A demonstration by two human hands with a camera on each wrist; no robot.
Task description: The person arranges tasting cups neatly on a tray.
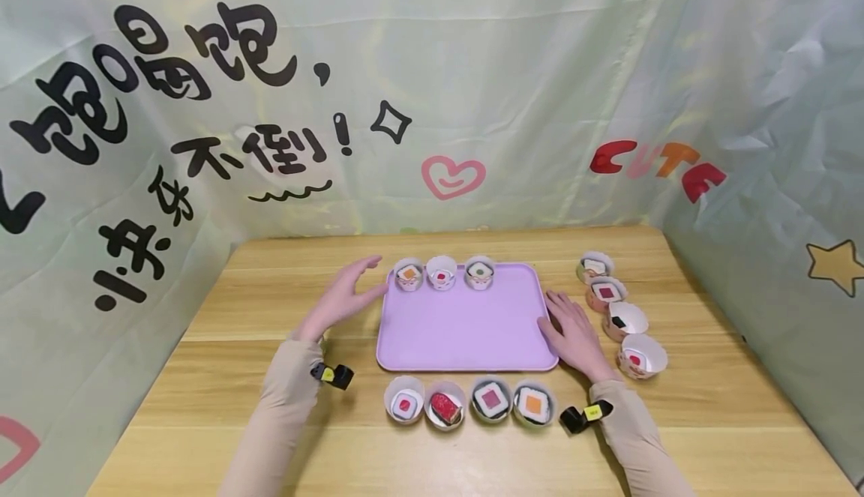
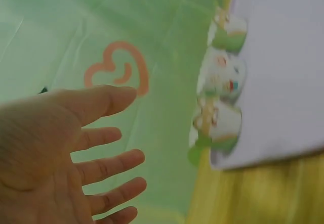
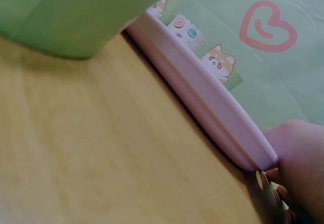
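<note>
A lilac tray [image 1: 466,332] lies on the wooden table. Three small paper cups stand along its far edge: one with an orange-centred sushi piece [image 1: 409,275], one with a red-centred piece [image 1: 441,277] and one with a green-centred piece [image 1: 480,272]. My left hand [image 1: 340,300] hovers off the tray's far left corner, fingers spread and holding nothing; the left wrist view shows its palm beside the row of cups. My right hand [image 1: 574,333] rests at the tray's right side, its thumb on the rim and its fingers stretched forward along the outside.
Several sushi cups stand in a row before the tray, among them one with a red-topped piece [image 1: 445,408]. More line the table's right side, the nearest one white [image 1: 643,356]. A printed curtain [image 1: 526,122] hangs behind and at both sides.
</note>
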